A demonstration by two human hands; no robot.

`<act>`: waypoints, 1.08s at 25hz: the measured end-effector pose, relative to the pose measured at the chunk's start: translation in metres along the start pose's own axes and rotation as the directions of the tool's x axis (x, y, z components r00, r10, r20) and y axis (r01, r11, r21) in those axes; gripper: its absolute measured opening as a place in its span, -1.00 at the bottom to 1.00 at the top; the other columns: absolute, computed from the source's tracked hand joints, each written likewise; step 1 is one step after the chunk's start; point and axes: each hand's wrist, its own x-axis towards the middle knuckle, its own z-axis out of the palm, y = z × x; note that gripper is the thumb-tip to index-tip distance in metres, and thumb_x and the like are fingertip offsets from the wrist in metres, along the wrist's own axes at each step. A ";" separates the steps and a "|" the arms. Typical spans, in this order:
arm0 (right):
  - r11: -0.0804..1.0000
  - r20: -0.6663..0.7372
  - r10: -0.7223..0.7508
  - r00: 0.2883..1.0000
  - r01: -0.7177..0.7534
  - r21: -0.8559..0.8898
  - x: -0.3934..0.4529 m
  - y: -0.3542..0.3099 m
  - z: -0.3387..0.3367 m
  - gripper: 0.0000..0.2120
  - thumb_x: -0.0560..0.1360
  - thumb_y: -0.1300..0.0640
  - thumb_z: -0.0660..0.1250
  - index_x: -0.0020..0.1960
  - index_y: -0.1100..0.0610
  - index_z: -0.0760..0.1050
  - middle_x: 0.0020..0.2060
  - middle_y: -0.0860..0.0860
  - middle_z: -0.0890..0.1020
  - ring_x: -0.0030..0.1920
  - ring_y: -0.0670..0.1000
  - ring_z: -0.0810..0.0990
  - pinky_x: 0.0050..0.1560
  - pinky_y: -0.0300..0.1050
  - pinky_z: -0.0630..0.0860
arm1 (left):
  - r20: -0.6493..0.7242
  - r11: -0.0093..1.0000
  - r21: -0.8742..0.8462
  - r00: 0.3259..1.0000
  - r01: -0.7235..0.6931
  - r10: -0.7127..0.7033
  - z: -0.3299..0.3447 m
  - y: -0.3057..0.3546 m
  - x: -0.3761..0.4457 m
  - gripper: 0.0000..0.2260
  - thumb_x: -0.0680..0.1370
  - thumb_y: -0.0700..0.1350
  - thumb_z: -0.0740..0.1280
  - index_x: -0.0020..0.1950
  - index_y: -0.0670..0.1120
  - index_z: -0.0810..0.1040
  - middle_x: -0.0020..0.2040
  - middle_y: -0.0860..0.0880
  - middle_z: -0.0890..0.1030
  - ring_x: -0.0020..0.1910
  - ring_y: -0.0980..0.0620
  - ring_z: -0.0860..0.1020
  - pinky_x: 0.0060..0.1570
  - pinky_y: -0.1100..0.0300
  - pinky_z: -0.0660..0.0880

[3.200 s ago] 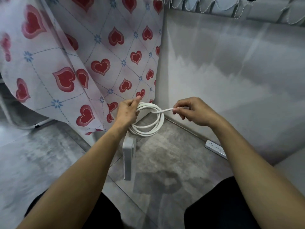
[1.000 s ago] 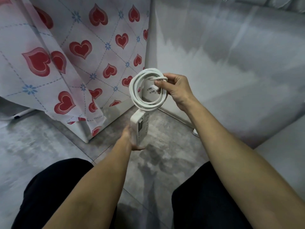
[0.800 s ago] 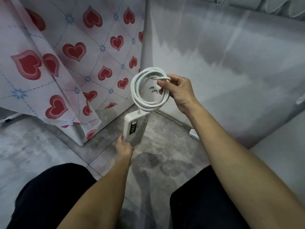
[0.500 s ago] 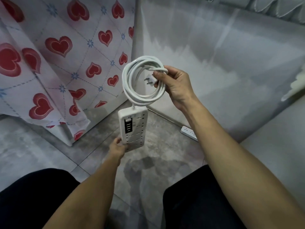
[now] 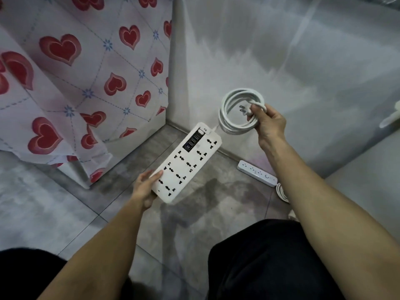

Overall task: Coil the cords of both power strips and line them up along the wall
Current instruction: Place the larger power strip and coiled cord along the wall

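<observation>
White plastic, the wide power strip (image 5: 188,163) hangs above the floor tiles (image 5: 65,213), its near end gripped by the left hand (image 5: 144,188) while the right hand (image 5: 268,124) curls its fingers (image 5: 256,111) round the coiled cord (image 5: 236,113) and plug. This strip's coiling looks done (setting-down is the step in hand). Next it wants lowering flat beside the slim power strip (image 5: 256,173) lying against the wall (image 5: 303,83), coil kept gathered.

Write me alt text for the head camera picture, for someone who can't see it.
A person's left hand holds a wide white power strip by its near end while the right hand grips its coiled cord and plug above a grey floor. A second, slimmer power strip lies by the wall, right of a heart-patterned cloth.
</observation>
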 end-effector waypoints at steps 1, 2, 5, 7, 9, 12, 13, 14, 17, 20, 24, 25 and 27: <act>1.000 -0.053 0.020 0.998 -0.022 -0.023 0.009 0.012 -0.008 -0.90 0.44 0.36 0.42 -0.08 0.20 0.62 -0.47 -0.03 0.64 -0.46 -0.09 0.58 -0.31 -0.21 0.55 | -0.012 0.999 -0.041 1.000 0.012 -0.012 -0.004 0.001 0.012 -0.38 0.31 -0.15 0.58 0.31 -0.14 0.43 0.12 -0.16 0.63 0.01 -0.14 0.63 -0.03 -0.14 0.58; 0.998 -0.101 0.044 0.994 -0.049 -0.045 0.017 0.024 -0.016 -0.89 0.44 0.35 0.44 -0.05 0.23 0.62 -0.45 -0.02 0.64 -0.46 -0.09 0.58 -0.29 -0.19 0.56 | -0.034 0.998 -0.064 0.999 0.017 -0.019 -0.009 0.000 0.026 -0.23 0.19 -0.10 0.64 0.34 -0.17 0.43 0.17 -0.20 0.63 0.06 -0.18 0.64 -0.02 -0.19 0.58; 0.980 -0.231 0.132 0.964 -0.163 -0.118 0.042 0.083 -0.046 -0.77 0.42 0.30 0.47 0.06 0.34 0.61 -0.34 0.05 0.64 -0.38 -0.03 0.58 -0.21 -0.09 0.56 | -0.124 0.997 -0.076 0.992 -0.003 -0.007 -0.008 0.000 0.065 -0.20 0.15 -0.08 0.66 0.33 -0.19 0.46 0.18 -0.23 0.62 0.08 -0.21 0.64 -0.03 -0.24 0.58; 0.950 -0.313 0.200 0.928 -0.262 -0.169 0.052 0.137 -0.069 -0.69 0.39 0.22 0.51 0.09 0.35 0.62 -0.23 0.11 0.66 -0.27 0.03 0.59 -0.10 -0.01 0.56 | -0.221 0.999 -0.010 0.975 -0.040 0.037 0.014 0.015 0.071 -0.49 0.38 -0.15 0.55 0.27 -0.19 0.48 0.12 -0.17 0.63 -0.02 -0.16 0.63 -0.06 -0.16 0.58; 0.918 -0.379 0.269 0.886 -0.355 -0.179 0.059 0.194 -0.087 -0.67 0.38 0.17 0.52 0.07 0.33 0.63 -0.16 0.14 0.67 -0.21 0.06 0.59 -0.09 -0.02 0.53 | -0.275 0.992 0.093 0.955 -0.086 0.108 0.032 0.019 0.099 -0.63 0.47 -0.19 0.47 0.24 -0.16 0.50 0.07 -0.14 0.60 -0.18 -0.06 0.58 -0.14 -0.04 0.56; 0.870 -0.465 0.406 0.787 -0.488 -0.066 0.061 0.263 -0.101 -0.83 0.40 0.16 0.51 -0.05 0.21 0.64 -0.26 0.10 0.66 -0.26 0.07 0.59 -0.10 -0.02 0.55 | -0.264 0.959 0.249 0.943 -0.137 0.203 0.051 0.019 0.151 -0.68 0.47 -0.21 0.47 0.19 -0.22 0.55 0.08 -0.21 0.61 -0.19 -0.07 0.55 -0.09 -0.03 0.56; 0.848 -0.497 0.447 0.744 -0.529 -0.029 0.065 0.287 -0.105 -0.87 0.39 0.15 0.53 -0.12 0.16 0.64 -0.31 0.06 0.65 -0.28 0.07 0.60 -0.09 -0.01 0.57 | -0.247 0.944 0.301 0.945 -0.136 0.215 0.056 0.016 0.173 -0.70 0.47 -0.21 0.47 0.17 -0.21 0.57 0.09 -0.22 0.61 -0.15 -0.09 0.55 -0.02 -0.06 0.55; 0.829 -0.518 0.483 0.706 -0.559 0.011 0.069 0.311 -0.108 -0.86 0.37 0.12 0.55 -0.14 0.14 0.64 -0.34 0.05 0.65 -0.27 0.09 0.62 -0.07 0.02 0.60 | -0.227 0.929 0.349 0.950 -0.124 0.212 0.059 0.013 0.192 -0.71 0.47 -0.20 0.46 0.17 -0.20 0.58 0.08 -0.20 0.61 -0.13 -0.09 0.55 0.02 -0.07 0.54; 0.818 -0.527 0.499 0.688 -0.575 0.022 0.077 0.366 -0.124 -0.70 0.31 0.01 0.57 -0.06 0.16 0.68 -0.38 -0.03 0.70 -0.18 0.08 0.69 -0.07 0.03 0.64 | -0.168 0.881 0.465 0.967 -0.091 0.189 0.064 0.003 0.247 -0.71 0.50 -0.17 0.44 0.20 -0.19 0.58 0.05 -0.16 0.60 -0.20 -0.05 0.55 -0.05 -0.02 0.55; 0.832 -0.547 0.378 0.747 -0.533 -0.153 0.081 0.386 -0.132 -0.68 0.42 0.00 0.49 0.02 0.24 0.66 -0.36 -0.03 0.67 -0.21 0.01 0.62 -0.14 0.00 0.59 | -0.136 0.804 0.589 0.972 -0.078 0.193 0.063 -0.002 0.288 -0.77 0.50 -0.10 0.43 0.14 -0.11 0.61 0.09 -0.18 0.64 -0.17 -0.07 0.56 -0.04 -0.03 0.57; 0.590 -0.449 0.030 0.893 -0.378 -0.713 0.076 0.393 -0.131 -0.61 0.56 0.01 0.32 0.26 0.26 0.54 -0.06 0.27 0.67 0.01 0.23 0.63 -0.06 -0.01 0.46 | 0.010 0.615 0.765 0.959 -0.190 0.284 0.076 -0.016 0.326 -0.62 0.53 -0.15 0.40 0.33 -0.15 0.50 0.15 -0.11 0.55 -0.02 -0.04 0.51 -0.31 0.22 0.51; 0.494 -0.397 0.016 0.918 -0.352 -0.795 0.072 0.393 -0.129 -0.55 0.59 -0.01 0.27 0.36 0.25 0.45 0.00 0.30 0.65 0.08 0.30 0.60 0.00 0.04 0.48 | 0.041 0.576 0.790 0.956 -0.209 0.292 0.077 -0.019 0.331 -0.56 0.51 -0.16 0.42 0.38 -0.14 0.45 0.18 -0.10 0.52 0.02 -0.04 0.51 -0.29 0.23 0.49; 0.352 -0.258 -0.032 0.966 -0.231 -0.907 0.061 0.399 -0.128 -0.46 0.60 -0.03 0.20 0.43 0.31 0.33 0.12 0.33 0.59 0.15 0.34 0.54 0.09 0.13 0.49 | 0.092 0.523 0.822 0.958 -0.227 0.271 0.073 -0.029 0.343 -0.46 0.46 -0.16 0.47 0.41 -0.11 0.41 0.30 -0.10 0.50 0.15 -0.11 0.53 -0.11 0.16 0.49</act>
